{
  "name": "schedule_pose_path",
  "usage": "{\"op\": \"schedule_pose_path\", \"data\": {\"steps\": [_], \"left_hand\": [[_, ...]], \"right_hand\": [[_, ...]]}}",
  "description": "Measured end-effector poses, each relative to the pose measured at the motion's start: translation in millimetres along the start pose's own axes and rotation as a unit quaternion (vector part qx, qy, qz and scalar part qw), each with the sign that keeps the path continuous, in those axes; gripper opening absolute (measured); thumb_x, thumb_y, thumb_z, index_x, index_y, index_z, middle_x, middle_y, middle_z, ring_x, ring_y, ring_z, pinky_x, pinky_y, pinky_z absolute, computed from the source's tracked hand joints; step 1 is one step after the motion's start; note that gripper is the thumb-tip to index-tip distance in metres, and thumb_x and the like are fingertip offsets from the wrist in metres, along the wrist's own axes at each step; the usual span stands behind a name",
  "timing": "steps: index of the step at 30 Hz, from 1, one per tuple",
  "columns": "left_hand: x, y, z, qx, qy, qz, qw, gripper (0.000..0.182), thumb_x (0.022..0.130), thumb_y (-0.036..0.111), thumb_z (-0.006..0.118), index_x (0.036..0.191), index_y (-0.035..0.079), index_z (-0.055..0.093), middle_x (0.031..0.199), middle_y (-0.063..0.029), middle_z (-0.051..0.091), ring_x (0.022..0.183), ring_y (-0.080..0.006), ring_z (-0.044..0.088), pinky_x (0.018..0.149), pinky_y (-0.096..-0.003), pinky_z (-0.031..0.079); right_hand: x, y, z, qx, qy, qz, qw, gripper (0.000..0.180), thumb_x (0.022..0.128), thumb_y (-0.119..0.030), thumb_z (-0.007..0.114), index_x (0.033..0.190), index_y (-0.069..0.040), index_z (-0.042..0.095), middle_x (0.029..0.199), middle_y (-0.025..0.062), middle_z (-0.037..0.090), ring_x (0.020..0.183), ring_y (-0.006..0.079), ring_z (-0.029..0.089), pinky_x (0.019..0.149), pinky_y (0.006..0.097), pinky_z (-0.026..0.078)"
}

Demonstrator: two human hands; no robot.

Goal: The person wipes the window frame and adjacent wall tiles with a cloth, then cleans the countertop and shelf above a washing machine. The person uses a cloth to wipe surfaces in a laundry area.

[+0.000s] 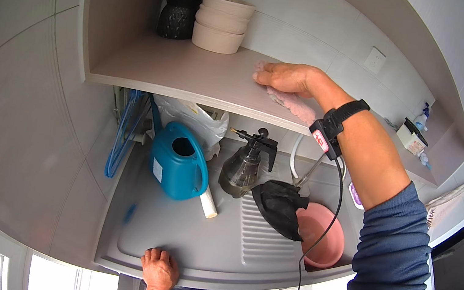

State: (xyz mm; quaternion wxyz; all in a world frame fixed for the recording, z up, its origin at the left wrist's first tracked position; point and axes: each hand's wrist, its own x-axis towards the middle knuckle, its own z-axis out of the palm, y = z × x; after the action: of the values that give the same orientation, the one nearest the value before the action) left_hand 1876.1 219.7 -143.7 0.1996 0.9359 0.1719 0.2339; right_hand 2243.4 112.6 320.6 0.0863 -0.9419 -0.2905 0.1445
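My right hand presses a pink cloth against the wooden shelf. Part of the cloth shows past the fingertips, and more trails out below the palm towards the shelf's front edge. Down at the counter's front rim, my left hand rests palm down on the grey sink counter, holding no loose thing. To the left of the right hand on the same shelf are stacked beige pots and a tall stack of black textured pots.
Below the shelf stand a blue watering can, a pressure sprayer and a white roll. Black cloth overlaps a pink basin. Blue hangers hang left. A cable dangles from my right wrist.
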Motion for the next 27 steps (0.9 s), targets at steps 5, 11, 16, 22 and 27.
{"op": "schedule_pose_path", "data": {"steps": [5,11,16,22,27], "left_hand": [[-1,-1,0,-0.007,0.003,0.009,1.0,0.014,0.081,0.016,0.071,0.088,0.004,0.067,0.102,-0.0152,0.066,0.1,-0.0386,0.06,0.088,-0.0527,0.046],[0,-2,-1,-0.004,-0.005,-0.001,1.0,0.018,0.082,0.021,0.072,0.085,0.004,0.069,0.1,-0.0154,0.065,0.102,-0.0379,0.06,0.088,-0.052,0.047],[1,-1,-4,-0.023,-0.004,-0.004,1.0,0.016,0.084,0.02,0.071,0.087,0.004,0.07,0.098,-0.015,0.065,0.101,-0.0372,0.06,0.087,-0.0517,0.047],[2,-1,-7,-0.031,0.009,-0.013,0.999,0.014,0.081,0.018,0.072,0.086,0.006,0.07,0.098,-0.0141,0.066,0.1,-0.0372,0.06,0.085,-0.0517,0.048],[2,-1,-9,-0.045,-0.006,-0.014,0.999,0.016,0.083,0.02,0.072,0.088,0.005,0.07,0.099,-0.0145,0.066,0.103,-0.037,0.06,0.088,-0.0513,0.046]], "right_hand": [[3,-74,20,0.057,0.043,-0.027,0.997,0.061,0.106,-0.047,0.049,0.153,-0.008,0.049,0.147,0.014,0.058,0.134,0.0317,0.055,0.108,0.0462,0.045],[44,-135,20,0.001,-0.06,-0.05,0.997,0.068,0.109,-0.047,0.046,0.166,-0.013,0.031,0.169,0.0089,0.035,0.154,0.0237,0.034,0.122,0.0367,0.033],[76,-168,19,0.007,-0.102,-0.093,0.99,0.068,0.109,-0.045,0.049,0.166,-0.014,0.031,0.17,0.0067,0.034,0.154,0.0228,0.033,0.122,0.035,0.032],[99,-213,30,-0.007,-0.1,-0.135,0.986,0.059,0.108,-0.043,0.051,0.158,-0.012,0.047,0.163,0.0088,0.045,0.146,0.0238,0.043,0.118,0.0374,0.038],[94,-240,33,-0.136,-0.059,-0.203,0.968,0.054,0.107,-0.041,0.052,0.151,-0.01,0.054,0.159,0.0109,0.05,0.143,0.0265,0.049,0.116,0.037,0.041]]}}
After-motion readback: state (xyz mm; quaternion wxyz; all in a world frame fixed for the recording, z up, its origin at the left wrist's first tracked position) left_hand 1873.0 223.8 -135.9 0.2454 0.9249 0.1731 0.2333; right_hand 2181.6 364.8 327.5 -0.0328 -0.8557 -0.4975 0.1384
